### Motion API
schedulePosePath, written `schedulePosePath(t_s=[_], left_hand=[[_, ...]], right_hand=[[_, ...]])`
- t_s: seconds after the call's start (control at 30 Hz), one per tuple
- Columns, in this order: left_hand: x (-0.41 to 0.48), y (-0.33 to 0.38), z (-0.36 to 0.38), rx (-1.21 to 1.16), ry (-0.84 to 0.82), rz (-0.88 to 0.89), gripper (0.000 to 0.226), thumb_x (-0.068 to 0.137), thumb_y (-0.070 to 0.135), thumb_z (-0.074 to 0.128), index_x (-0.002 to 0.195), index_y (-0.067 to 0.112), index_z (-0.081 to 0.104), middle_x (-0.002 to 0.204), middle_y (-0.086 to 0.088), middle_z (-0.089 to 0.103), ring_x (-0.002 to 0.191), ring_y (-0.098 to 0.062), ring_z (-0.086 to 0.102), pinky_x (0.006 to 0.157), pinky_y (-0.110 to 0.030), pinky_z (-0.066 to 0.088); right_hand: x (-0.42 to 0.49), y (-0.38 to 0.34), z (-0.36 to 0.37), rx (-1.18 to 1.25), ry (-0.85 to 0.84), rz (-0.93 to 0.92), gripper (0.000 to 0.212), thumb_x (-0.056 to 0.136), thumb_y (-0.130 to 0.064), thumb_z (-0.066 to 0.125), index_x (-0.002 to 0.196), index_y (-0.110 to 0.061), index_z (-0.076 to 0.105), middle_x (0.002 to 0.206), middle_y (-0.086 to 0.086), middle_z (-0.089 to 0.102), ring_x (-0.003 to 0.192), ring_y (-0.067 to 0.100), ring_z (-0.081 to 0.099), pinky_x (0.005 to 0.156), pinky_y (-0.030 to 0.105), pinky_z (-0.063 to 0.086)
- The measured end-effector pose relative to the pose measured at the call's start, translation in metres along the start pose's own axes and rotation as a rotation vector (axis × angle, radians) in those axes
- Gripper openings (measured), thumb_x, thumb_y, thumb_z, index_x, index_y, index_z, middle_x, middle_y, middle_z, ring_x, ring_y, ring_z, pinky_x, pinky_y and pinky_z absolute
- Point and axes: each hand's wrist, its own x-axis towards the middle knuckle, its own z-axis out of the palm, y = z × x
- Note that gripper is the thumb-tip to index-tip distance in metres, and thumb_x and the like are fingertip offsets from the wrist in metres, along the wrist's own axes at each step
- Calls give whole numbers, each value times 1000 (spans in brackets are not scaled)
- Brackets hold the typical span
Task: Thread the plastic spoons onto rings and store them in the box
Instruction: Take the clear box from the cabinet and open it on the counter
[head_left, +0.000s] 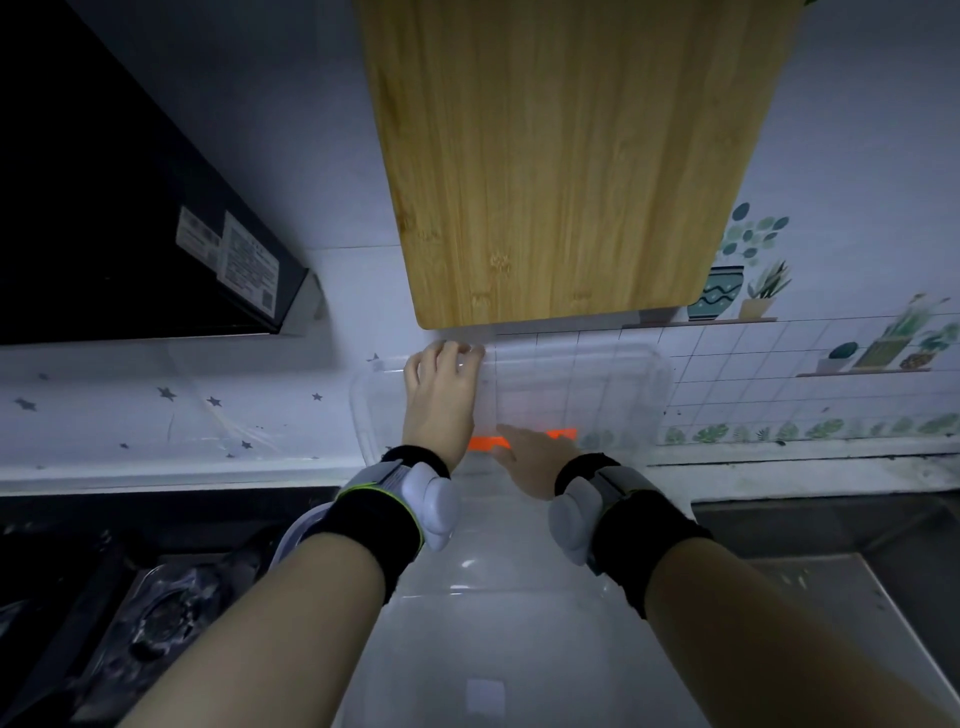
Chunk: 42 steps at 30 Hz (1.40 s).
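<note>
left hand (441, 400): fingers curled over far edge of raised clear plastic lid (597, 384) | right hand (530, 457): flat, fingers straight, holding nothing, beside orange plastic strip (563, 434) | clear plastic box (493, 623): near, between both forearms

We have one view only, from the head: it looks forward and down, near to the far white tiled wall (753, 374) and pale bamboo cutting board (561, 156).
</note>
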Motion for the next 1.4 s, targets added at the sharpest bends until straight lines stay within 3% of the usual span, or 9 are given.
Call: schedulePosePath(t_s=[0.1, 0.23, 0.37, 0.5, 0.6, 0.73, 0.83, 1.1, 1.4], left_hand=[[0, 4, 0, 41, -28, -30, 79, 68, -13, 38, 142, 13, 34, 138, -14, 37, 124, -33, 37, 106, -39, 25], [0, 4, 5, 57, -59, -21, 68, 82, 2, 47, 146, 11, 25, 135, -13, 37, 125, -32, 36, 111, -39, 23], [-3, 3, 5, 28, -158, -47, 70, 88, 14, 51, 148, 12, 15, 149, -7, 24, 143, -29, 16, 116, -47, 15], [-6, 1, -2, -19, -238, -50, 71, 92, 15, 48, 149, 11, 7, 157, -5, 9, 148, -28, 1, 118, -51, 9], [-9, 2, -11, -77, -246, -88, 67, 92, 16, 49, 148, 11, 13, 157, -11, 8, 147, -28, 5, 117, -48, 10], [-20, 5, -26, -116, -234, -106, 49, 92, 21, 47, 139, 17, 35, 139, -9, 37, 131, -27, 31, 109, -41, 18], [-29, 8, -34, -104, -321, -114, 39, 94, 26, 44, 133, 20, 44, 134, -7, 45, 128, -27, 36, 105, -41, 21], [-69, 40, -58, -220, -446, -31, 34, 96, 35, 42, 127, 23, 51, 129, -7, 53, 124, -29, 45, 102, -41, 27], [-117, 112, -73, -523, -506, 183, 35, 97, 26, 45, 128, 13, 51, 132, -12, 52, 127, -29, 44, 108, -39, 33]], right_hand=[[0, -1, 2, 27, 17, 6, 53, 102, -38, 20, 150, -16, 11, 155, 10, 24, 140, 31, 30, 113, 52, 22], [1, 0, 2, 25, 58, 10, 53, 102, -36, 22, 150, -16, 10, 154, 11, 26, 137, 31, 35, 110, 50, 27], [-2, 2, 1, 15, 94, 11, 54, 102, -38, 22, 150, -15, 11, 155, 8, 24, 138, 30, 33, 111, 50, 27], [-12, 2, -3, 19, 119, 3, 51, 102, -36, 24, 147, -13, 18, 152, 8, 29, 137, 29, 34, 110, 49, 27], [-24, 0, -6, 20, 155, 1, 49, 102, -34, 26, 145, -13, 24, 150, 8, 34, 135, 28, 38, 108, 47, 30], [-51, -6, -9, 31, 209, 5, 47, 101, -36, 28, 143, -14, 32, 147, 9, 40, 133, 28, 39, 108, 45, 32], [-70, -8, -11, 59, 270, 24, 43, 101, -36, 31, 135, -14, 44, 135, 12, 51, 124, 31, 47, 102, 44, 38], [-140, -6, -3, 167, 450, 62, 38, 99, -32, 38, 128, -11, 54, 130, 14, 57, 122, 29, 50, 101, 38, 40], [-223, 26, 18, 237, 655, 205, 32, 99, -29, 40, 119, -12, 58, 118, 12, 63, 112, 30, 55, 90, 36, 43]])
